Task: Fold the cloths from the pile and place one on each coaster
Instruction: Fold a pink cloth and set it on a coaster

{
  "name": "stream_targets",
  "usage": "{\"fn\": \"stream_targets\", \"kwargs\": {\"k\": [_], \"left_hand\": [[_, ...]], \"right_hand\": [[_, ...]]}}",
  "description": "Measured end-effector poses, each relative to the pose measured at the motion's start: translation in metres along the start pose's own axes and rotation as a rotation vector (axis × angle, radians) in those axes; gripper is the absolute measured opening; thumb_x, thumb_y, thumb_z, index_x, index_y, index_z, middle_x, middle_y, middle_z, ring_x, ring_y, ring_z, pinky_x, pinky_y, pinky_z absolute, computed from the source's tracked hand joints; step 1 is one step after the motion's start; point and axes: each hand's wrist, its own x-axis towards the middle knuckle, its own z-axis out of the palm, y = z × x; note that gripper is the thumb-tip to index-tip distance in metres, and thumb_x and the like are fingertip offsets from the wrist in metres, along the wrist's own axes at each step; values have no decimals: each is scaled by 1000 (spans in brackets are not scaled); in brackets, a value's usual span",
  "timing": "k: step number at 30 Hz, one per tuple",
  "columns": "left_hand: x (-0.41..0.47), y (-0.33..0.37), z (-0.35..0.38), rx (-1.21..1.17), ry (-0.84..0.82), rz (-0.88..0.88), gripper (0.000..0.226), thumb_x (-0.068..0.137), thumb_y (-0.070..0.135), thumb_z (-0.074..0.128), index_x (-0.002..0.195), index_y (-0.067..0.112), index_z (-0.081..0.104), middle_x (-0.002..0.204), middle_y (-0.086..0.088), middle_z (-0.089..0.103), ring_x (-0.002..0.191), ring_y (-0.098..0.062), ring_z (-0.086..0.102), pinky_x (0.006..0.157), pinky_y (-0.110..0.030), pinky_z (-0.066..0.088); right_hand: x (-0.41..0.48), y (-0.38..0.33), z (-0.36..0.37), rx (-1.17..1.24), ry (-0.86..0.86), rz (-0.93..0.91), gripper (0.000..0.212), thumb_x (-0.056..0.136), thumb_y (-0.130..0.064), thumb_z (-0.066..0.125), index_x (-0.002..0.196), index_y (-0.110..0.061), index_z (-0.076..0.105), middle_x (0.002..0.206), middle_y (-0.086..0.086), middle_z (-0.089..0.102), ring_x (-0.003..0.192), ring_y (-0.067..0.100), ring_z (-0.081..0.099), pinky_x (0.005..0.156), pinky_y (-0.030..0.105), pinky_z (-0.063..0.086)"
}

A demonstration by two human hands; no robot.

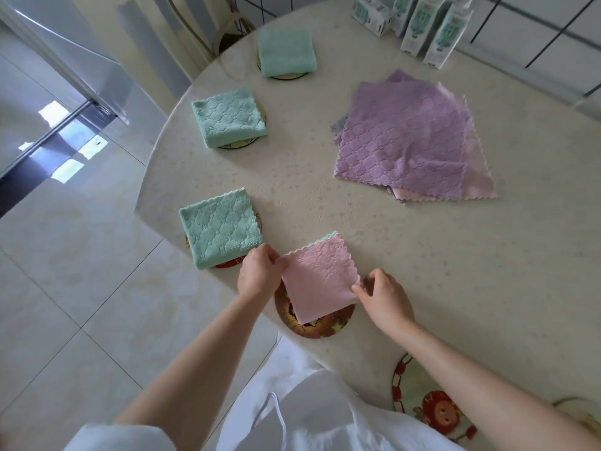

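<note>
A folded pink cloth (317,276) lies partly over a round brown coaster (313,322) at the table's near edge. My left hand (258,271) pinches its left corner; my right hand (383,296) pinches its right edge. Three folded green cloths rest on coasters along the left rim: a near one (221,234), a middle one (227,117) and a far one (286,50). The pile of unfolded purple and pink cloths (409,141) is spread out right of centre.
The round cream table (325,196) drops off to a tiled floor (81,271) on the left. Several white cartons (429,27) stand at the far edge. Another coaster with a red cartoon print (432,408) lies at the near right under my right forearm.
</note>
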Motion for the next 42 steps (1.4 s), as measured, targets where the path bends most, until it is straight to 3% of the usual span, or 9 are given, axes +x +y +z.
{"fn": "stream_targets", "kwargs": {"k": [5, 8, 10, 14, 17, 26, 30, 34, 42], "left_hand": [[-7, 6, 4, -123, -6, -38, 17, 85, 28, 61, 97, 15, 59, 93, 0, 59, 88, -20, 53, 71, -28, 39], [-9, 11, 2, -233, -39, -99, 10, 79, 20, 65, 88, 19, 60, 86, -1, 61, 84, -20, 54, 72, -28, 43], [-10, 13, 1, -367, -30, -145, 17, 74, 17, 67, 89, 21, 62, 87, 1, 65, 88, -20, 60, 80, -32, 52], [-14, 14, -2, -578, -55, -149, 26, 76, 15, 65, 101, 17, 63, 94, -3, 66, 90, -19, 63, 82, -39, 56], [-19, 4, -5, -678, -61, -159, 23, 75, 13, 68, 97, 18, 62, 95, -6, 67, 91, -23, 65, 84, -43, 56], [-33, -30, 7, -716, 4, -219, 19, 77, 3, 71, 92, 11, 63, 85, -10, 65, 77, -23, 63, 79, -40, 58], [-34, -33, 3, -548, 79, -162, 22, 76, 0, 68, 95, 10, 65, 79, -2, 62, 70, -17, 58, 60, -22, 51], [-31, -32, -5, -325, 165, -108, 25, 75, 3, 59, 94, 16, 68, 83, 2, 64, 86, -25, 62, 78, -33, 51], [-32, 6, -5, -136, 140, 163, 22, 78, 3, 59, 95, 15, 66, 92, -2, 64, 83, -19, 60, 72, -24, 42]], "right_hand": [[0, -7, -2, 184, -84, 117, 34, 84, -38, 63, 100, -9, 52, 95, 6, 62, 91, 27, 58, 70, 29, 41], [2, -11, -3, 434, -161, 248, 25, 79, -29, 67, 89, -8, 58, 80, 7, 64, 71, 25, 63, 64, 33, 53], [3, -12, -4, 604, -216, 290, 17, 79, -20, 68, 76, -7, 57, 68, 7, 58, 56, 20, 54, 56, 30, 48], [-2, -11, -7, 823, -282, 311, 18, 81, -10, 66, 73, -9, 50, 65, 7, 50, 54, 15, 47, 47, 24, 42], [-13, -6, -7, 863, -312, 272, 12, 84, -10, 65, 82, -6, 54, 70, 7, 52, 58, 15, 48, 50, 24, 43], [-28, 11, 18, 615, -204, 198, 8, 85, -19, 66, 85, -12, 61, 76, 2, 64, 55, 12, 57, 57, 27, 52], [-30, 14, 16, 510, -158, 165, 18, 79, -27, 70, 86, -13, 60, 74, 1, 67, 58, 18, 64, 70, 36, 57], [-32, 22, 4, 425, -159, 139, 19, 75, -25, 73, 88, -17, 62, 77, 1, 69, 69, 20, 67, 74, 34, 56], [-17, 56, -37, 306, -135, 93, 13, 84, -14, 61, 97, -15, 62, 91, 1, 65, 86, 21, 65, 81, 33, 54]]}}
